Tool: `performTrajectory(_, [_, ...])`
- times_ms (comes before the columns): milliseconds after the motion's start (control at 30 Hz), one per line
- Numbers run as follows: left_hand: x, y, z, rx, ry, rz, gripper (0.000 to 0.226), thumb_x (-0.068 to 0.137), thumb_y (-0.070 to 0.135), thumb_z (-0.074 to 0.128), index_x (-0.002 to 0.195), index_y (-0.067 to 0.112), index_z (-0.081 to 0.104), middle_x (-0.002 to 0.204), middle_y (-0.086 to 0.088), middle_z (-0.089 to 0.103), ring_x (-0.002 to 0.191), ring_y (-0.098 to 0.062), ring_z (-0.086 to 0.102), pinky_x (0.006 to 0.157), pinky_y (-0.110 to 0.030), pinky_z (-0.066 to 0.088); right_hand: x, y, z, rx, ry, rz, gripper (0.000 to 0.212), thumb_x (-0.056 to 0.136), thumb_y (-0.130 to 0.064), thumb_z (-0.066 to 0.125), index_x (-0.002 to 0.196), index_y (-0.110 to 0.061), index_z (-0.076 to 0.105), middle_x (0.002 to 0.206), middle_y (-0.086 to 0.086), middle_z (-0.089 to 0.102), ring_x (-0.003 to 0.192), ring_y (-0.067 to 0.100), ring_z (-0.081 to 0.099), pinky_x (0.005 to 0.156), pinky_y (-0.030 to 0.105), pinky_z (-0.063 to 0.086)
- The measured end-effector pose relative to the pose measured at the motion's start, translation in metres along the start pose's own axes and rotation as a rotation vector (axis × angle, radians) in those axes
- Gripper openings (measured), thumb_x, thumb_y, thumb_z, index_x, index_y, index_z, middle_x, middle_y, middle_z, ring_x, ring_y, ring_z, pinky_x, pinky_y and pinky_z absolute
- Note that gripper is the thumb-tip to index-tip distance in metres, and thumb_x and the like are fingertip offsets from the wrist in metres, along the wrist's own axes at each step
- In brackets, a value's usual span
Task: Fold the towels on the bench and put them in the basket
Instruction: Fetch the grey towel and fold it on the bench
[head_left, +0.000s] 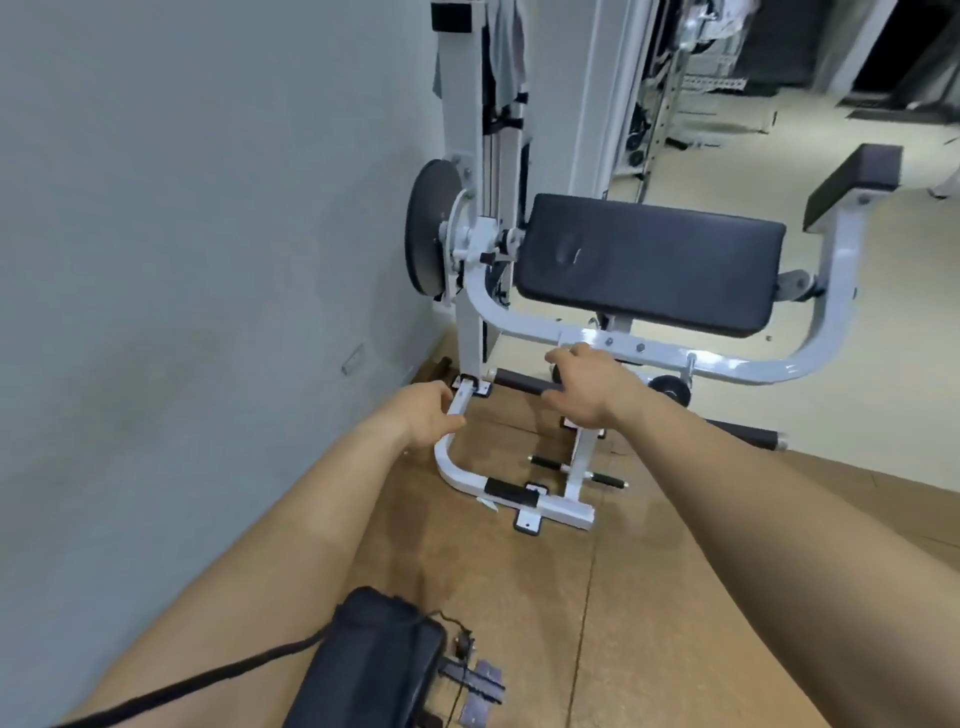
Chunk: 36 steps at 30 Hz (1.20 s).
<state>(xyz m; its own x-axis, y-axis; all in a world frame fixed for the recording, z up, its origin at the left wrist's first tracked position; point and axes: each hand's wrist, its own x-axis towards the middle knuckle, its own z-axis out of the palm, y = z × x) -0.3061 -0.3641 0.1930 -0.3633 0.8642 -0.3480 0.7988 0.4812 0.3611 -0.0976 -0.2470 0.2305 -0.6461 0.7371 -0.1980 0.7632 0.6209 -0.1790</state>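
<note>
Your left hand (423, 413) and right hand (584, 389) hang loosely curled, gripping nothing, and with no towel or basket in view, the padded bench (649, 260), lying crosswise just beyond your nearer right hand, is your only lead.

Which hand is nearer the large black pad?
Right. The right hand is just below the large black pad; the left hand is lower and further left, over the white base tube.
</note>
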Motion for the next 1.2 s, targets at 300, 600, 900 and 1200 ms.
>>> performTrajectory(300, [0.036, 0.141, 0.013, 0.09, -0.037, 0.208, 0.046, 0.095, 0.04, 0.059, 0.135, 0.017, 0.052, 0.131, -0.006, 0.06, 0.114, -0.025, 0.058, 0.099, -0.038, 0.047, -0.044, 0.111, -0.023, 0.046, 0.065, 0.178, 0.062, 0.095, -0.038, 0.052, 0.152, -0.023, 0.033, 0.149, 0.01, 0.04, 0.132, 0.033, 0.042, 0.103, 0.048, 0.045])
performTrajectory(600, [0.072, 0.34, 0.074, 0.149, -0.048, 0.34, 0.051, 0.093, 0.043, 0.059, 0.138, 0.02, 0.049, 0.137, -0.003, 0.056, 0.119, -0.024, 0.056, 0.101, -0.039, 0.046, -0.096, 0.3, -0.034, 0.1, 0.085, 0.284, 0.061, 0.098, -0.038, 0.05, 0.153, -0.021, 0.031, 0.15, 0.01, 0.037, 0.134, 0.032, 0.04, 0.101, 0.046, 0.045])
performTrajectory(900, [0.108, 0.578, 0.16, 0.173, -0.101, 0.442, 0.056, 0.094, 0.044, 0.058, 0.143, 0.02, 0.044, 0.14, -0.003, 0.053, 0.119, -0.022, 0.056, 0.098, -0.037, 0.047, -0.171, 0.554, -0.064, 0.204, 0.071, 0.493, 0.063, 0.098, -0.04, 0.048, 0.155, -0.022, 0.028, 0.153, 0.009, 0.033, 0.138, 0.031, 0.034, 0.102, 0.045, 0.043])
performTrajectory(1200, [0.192, 0.761, 0.227, 0.242, -0.19, 0.553, 0.056, 0.095, 0.042, 0.057, 0.144, 0.019, 0.043, 0.139, -0.005, 0.052, 0.12, -0.023, 0.054, 0.099, -0.037, 0.046, -0.183, 0.754, -0.091, 0.269, 0.08, 0.641, 0.063, 0.098, -0.039, 0.048, 0.155, -0.02, 0.028, 0.15, 0.01, 0.035, 0.137, 0.031, 0.036, 0.104, 0.045, 0.042])
